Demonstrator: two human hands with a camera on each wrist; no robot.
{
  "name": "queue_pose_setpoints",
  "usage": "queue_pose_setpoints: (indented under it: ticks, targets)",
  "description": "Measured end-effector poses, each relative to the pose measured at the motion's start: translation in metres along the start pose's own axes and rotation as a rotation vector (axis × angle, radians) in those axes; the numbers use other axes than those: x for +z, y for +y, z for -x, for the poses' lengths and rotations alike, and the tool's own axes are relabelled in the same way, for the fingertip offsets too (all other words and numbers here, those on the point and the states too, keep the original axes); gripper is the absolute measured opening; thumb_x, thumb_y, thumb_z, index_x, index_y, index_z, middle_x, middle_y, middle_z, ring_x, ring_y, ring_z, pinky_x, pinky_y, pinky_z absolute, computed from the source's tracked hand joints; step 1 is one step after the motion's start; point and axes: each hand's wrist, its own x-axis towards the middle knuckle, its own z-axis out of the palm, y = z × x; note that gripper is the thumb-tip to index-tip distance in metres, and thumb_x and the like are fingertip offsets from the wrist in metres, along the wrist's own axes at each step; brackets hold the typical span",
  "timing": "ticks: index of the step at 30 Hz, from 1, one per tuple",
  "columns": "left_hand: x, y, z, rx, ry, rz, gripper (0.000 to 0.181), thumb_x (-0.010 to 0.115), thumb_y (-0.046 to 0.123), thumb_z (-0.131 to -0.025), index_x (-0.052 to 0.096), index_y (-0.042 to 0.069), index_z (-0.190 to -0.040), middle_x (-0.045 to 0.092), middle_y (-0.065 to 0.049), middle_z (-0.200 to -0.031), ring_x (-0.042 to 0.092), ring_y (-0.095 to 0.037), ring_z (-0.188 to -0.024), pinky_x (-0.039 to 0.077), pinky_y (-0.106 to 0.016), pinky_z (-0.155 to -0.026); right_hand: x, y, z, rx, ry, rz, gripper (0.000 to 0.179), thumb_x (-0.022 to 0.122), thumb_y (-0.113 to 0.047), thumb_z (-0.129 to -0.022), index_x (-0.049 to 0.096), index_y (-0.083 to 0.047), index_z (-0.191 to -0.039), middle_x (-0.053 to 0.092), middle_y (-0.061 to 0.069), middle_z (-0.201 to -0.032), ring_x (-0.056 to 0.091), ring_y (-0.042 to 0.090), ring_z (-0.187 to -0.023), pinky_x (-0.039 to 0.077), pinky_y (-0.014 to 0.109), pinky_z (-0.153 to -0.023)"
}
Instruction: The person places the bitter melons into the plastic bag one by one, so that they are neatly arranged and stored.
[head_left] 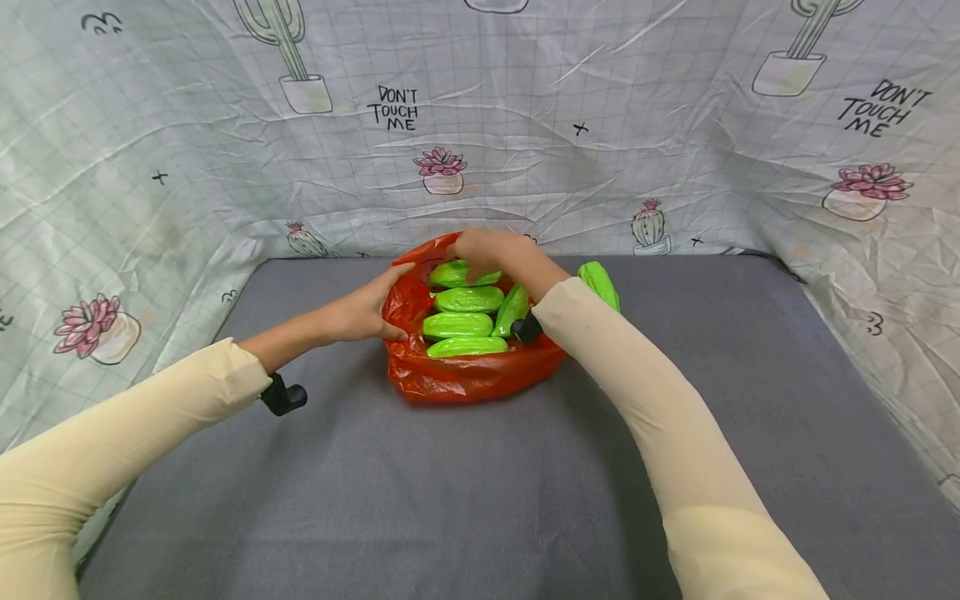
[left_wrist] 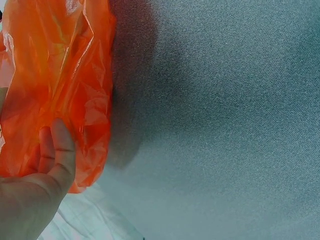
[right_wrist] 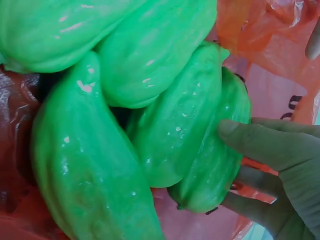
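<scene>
A red plastic bag [head_left: 450, 379] sits on the table with its mouth facing up, holding several bright green, ribbed, cucumber-shaped vegetables [head_left: 459, 325]. My left hand [head_left: 363, 310] touches the bag's left side, thumb and fingers spread apart; in the left wrist view part of this hand presses the bag's film [left_wrist: 60, 90]. Over the far end of the bag, my right hand [head_left: 487, 250] reaches in. In the right wrist view its thumb lies on the outermost green vegetable [right_wrist: 212, 172] while other fingers meet its opposite side. Part of that vegetable's row is hidden by my right arm.
Outside the bag, to its right, another green vegetable [head_left: 599, 283] lies partly behind my right sleeve. The grey tabletop [head_left: 420, 500] stretches around the bag. Wrinkled cactus-print cloth [head_left: 525, 167] rises behind the table and along both sides.
</scene>
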Motion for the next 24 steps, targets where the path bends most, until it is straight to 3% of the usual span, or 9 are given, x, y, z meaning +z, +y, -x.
queue_pose_setpoints:
  ticks: [3, 10, 15, 20, 24]
  targets:
    - [0.0, 0.001, 0.0, -0.003, -0.002, 0.001, 0.108, 0.076, -0.007, -0.084, 0.002, 0.004, -0.162, 0.016, -0.026, -0.162, 0.031, -0.042, -0.145, 0.034, -0.056, -0.115, 0.003, 0.0, 0.002, -0.005, 0.038, -0.002, 0.048, 0.069, -0.009, -0.096, 0.057, -0.006, -0.143, 0.061, 0.011, -0.138, 0.057, 0.027, -0.126, 0.046, 0.038, -0.107]
    - [0.002, 0.002, -0.001, -0.01, -0.004, -0.007, 0.107, 0.077, -0.006, -0.085, 0.003, 0.004, -0.162, 0.021, -0.026, -0.16, 0.037, -0.042, -0.14, 0.04, -0.056, -0.111, 0.012, -0.004, 0.004, 0.049, 0.076, 0.018, 0.042, 0.072, -0.013, -0.096, 0.064, -0.01, -0.137, 0.067, 0.009, -0.129, 0.062, 0.027, -0.117, 0.05, 0.04, -0.1]
    - [0.003, 0.0, -0.001, -0.007, -0.001, -0.004, 0.108, 0.077, -0.006, -0.084, 0.003, 0.004, -0.162, 0.022, -0.026, -0.159, 0.039, -0.042, -0.139, 0.041, -0.056, -0.11, 0.009, -0.006, 0.011, 0.009, 0.08, 0.048, 0.041, 0.071, -0.012, -0.096, 0.065, -0.008, -0.135, 0.069, 0.011, -0.124, 0.064, 0.028, -0.113, 0.051, 0.039, -0.099]
    - [0.002, -0.001, 0.0, -0.023, 0.003, -0.009, 0.108, 0.077, -0.006, -0.084, 0.003, 0.005, -0.162, 0.02, -0.025, -0.16, 0.036, -0.041, -0.141, 0.039, -0.055, -0.112, -0.002, -0.003, 0.035, -0.06, 0.078, 0.037, 0.043, 0.068, -0.007, -0.097, 0.061, -0.005, -0.139, 0.067, 0.011, -0.132, 0.063, 0.028, -0.118, 0.05, 0.039, -0.101]
    - [0.001, -0.002, 0.001, -0.032, 0.005, -0.026, 0.108, 0.078, -0.004, -0.084, 0.003, 0.005, -0.162, 0.02, -0.025, -0.161, 0.034, -0.042, -0.143, 0.036, -0.057, -0.113, -0.005, 0.008, 0.063, -0.1, 0.125, 0.029, 0.039, 0.067, -0.004, -0.096, 0.064, -0.003, -0.135, 0.067, 0.014, -0.13, 0.063, 0.03, -0.117, 0.05, 0.042, -0.102]
